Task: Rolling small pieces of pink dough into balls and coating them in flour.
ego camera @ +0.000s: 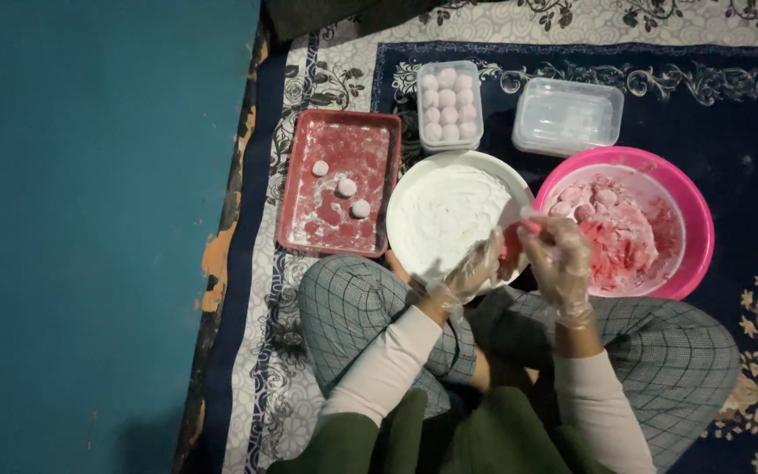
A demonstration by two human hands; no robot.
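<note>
Both gloved hands, left [475,268] and right [559,254], close around a pink dough piece [512,244] at the white flour bowl's [414,197] right rim. Advice: roll evenly, keep it over that bowl.

White bowl [449,211] and pink basin [690,211] before hands [519,259].

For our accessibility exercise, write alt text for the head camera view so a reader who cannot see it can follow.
Seen from above, a seated person's gloved left hand and right hand press a piece of pink dough between them. A white bowl of flour, a pink bowl of dough pieces, a red tray with three floured balls and two clear boxes sit on a patterned rug.
</note>
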